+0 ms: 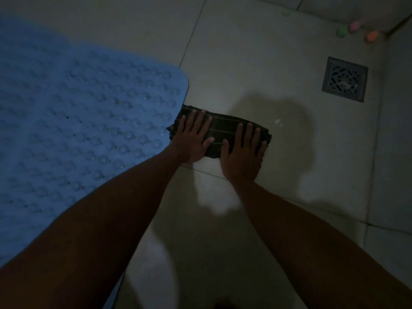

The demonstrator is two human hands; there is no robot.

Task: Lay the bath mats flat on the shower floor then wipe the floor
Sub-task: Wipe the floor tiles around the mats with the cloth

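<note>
A blue bath mat (78,121) with rows of round suction cups lies flat on the pale tiled floor (256,52), filling the left side of the view. A dark folded cloth (225,126) with thin light stripes lies on the tiles just right of the mat's rounded corner. My left hand (192,139) presses flat on the cloth's left end, fingers spread. On the cloth's right end my right hand (243,150) also lies flat with spread fingers. Both palms push down on the cloth; neither hand grips it.
A square metal floor drain (344,79) sits in the tiles at the upper right. Small green, pink and orange objects (354,30) lie by the wall corner at the top right. The room is dim, with my shadow on the tiles.
</note>
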